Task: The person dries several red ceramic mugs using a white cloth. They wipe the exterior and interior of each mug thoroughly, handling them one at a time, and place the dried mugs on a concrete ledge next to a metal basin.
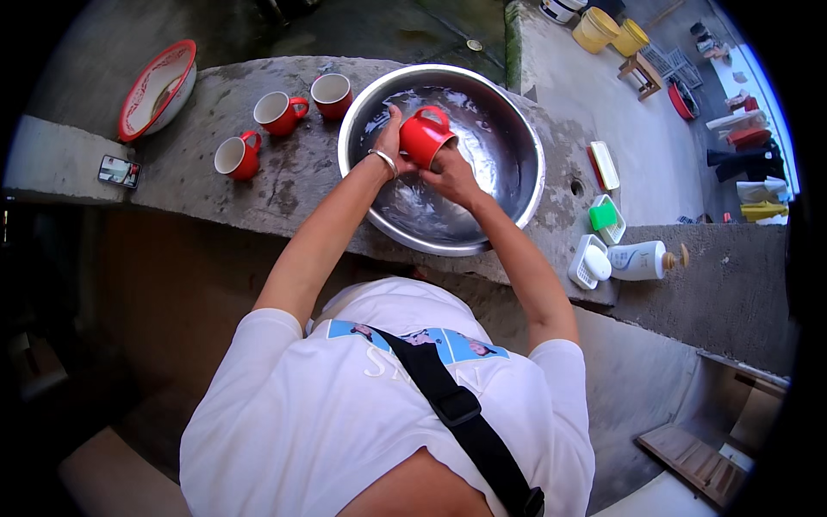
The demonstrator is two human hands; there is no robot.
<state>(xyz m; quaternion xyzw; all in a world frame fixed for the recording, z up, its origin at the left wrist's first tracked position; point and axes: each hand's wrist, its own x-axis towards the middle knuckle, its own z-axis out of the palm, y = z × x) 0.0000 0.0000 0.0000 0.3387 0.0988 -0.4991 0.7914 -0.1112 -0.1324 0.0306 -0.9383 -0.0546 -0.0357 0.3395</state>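
A red mug [420,140] is held tilted over a large steel basin [346,129] of water, its handle pointing away from me. My left hand [392,145], with a bangle at the wrist, is closed around the mug's left side, thumb up. At the mug's mouth is my right hand [452,177]; some of its fingers are hidden at or inside the rim. Left of the basin stand three more red mugs with pale insides: one mug [331,95] close to the basin, a second mug [277,114] beside it, and a third mug [236,157] nearer me.
A red-rimmed enamel basin [159,90] leans at the far left, near a phone [119,171]. On the concrete slab's right lie a white-and-red brush [605,165], a green sponge [603,215], a soap bar [597,263] in a white dish and a pump bottle [637,260]. Yellow buckets [596,30] stand beyond.
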